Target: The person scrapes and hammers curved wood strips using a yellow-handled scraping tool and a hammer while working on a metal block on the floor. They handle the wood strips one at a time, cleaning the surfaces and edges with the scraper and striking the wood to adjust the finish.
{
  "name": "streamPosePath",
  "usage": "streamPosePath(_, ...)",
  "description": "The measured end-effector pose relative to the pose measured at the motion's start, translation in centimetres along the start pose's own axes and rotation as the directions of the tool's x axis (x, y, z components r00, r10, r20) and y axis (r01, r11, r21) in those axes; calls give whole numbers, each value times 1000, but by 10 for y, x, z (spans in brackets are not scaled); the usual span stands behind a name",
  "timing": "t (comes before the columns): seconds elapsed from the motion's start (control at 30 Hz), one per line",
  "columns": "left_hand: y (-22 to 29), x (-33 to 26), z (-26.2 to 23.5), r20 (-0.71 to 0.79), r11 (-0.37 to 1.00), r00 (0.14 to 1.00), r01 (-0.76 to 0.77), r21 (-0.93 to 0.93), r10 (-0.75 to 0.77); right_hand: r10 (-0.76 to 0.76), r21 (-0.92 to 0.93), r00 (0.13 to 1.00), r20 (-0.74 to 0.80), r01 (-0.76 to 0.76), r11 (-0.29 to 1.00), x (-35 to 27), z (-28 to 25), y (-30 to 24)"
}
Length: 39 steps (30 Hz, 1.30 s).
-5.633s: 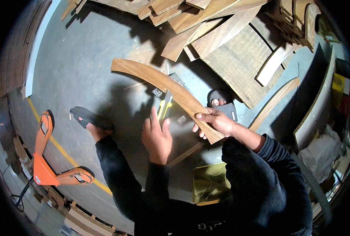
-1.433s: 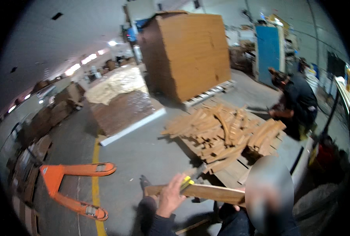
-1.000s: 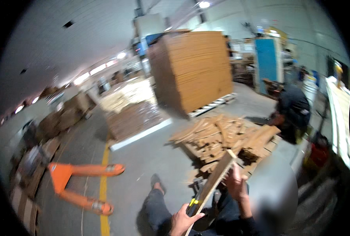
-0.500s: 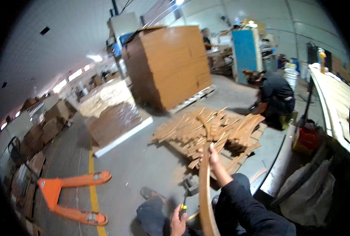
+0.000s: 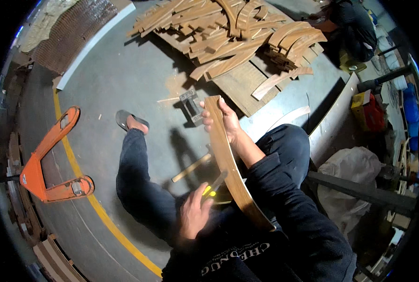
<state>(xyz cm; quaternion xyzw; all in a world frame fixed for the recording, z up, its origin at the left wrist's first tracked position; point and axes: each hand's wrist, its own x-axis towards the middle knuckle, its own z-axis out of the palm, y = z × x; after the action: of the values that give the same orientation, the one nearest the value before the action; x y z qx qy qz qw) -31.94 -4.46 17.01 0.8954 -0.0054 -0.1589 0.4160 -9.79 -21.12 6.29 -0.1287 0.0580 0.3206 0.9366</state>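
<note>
In my right hand is a long, curved wooden strip with a wood-grain face. The fingers and thumb wrap around its upper end, and its lower end rests near my lap. My left hand is closed around the yellow and black handle of what looks like a file. The file's grey blade lies close against the strip's left edge; contact cannot be told exactly. A dark metal block sits on the floor just beyond, and a narrow wooden stick lies left of the strip.
A heap of curved wooden strips covers a low board ahead. Another person crouches at the far right. An orange pallet jack stands left, beside a yellow floor line. A red container and a grey sack are at right.
My view has tilted down. The file has come up beside the wooden strip from a lower spot left of it. My right hand still grips the strip's upper end.
</note>
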Motion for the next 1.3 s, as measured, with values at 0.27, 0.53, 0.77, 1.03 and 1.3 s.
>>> streamPosePath(0.27, -7, 25, 24, 41, 944, 995, -98, 314, 90, 66, -26, 986, -150, -71, 997, 3, -23, 17)
streamPosePath(0.53, -9, 13, 14, 129, 947, 980, -182, 266, 152, 246, -157, 951, -189, -277, 948, 6, 6, 11)
streamPosePath(0.77, -11, 18, 41, 49, 886, 999, 9, -463, 15, 186, -284, 974, -133, -217, 934, -7, 50, 1)
streamPosePath(1.03, 1, 34, 32, 55, 442, 963, 171, -881, -264, 329, -582, 934, -141, -347, 736, -135, 78, 6)
streamPosePath(1.3, -38, 3, -25, -273, 873, 960, -74, -482, -69, 366, -696, 895, -254, -432, 574, -163, 94, 86)
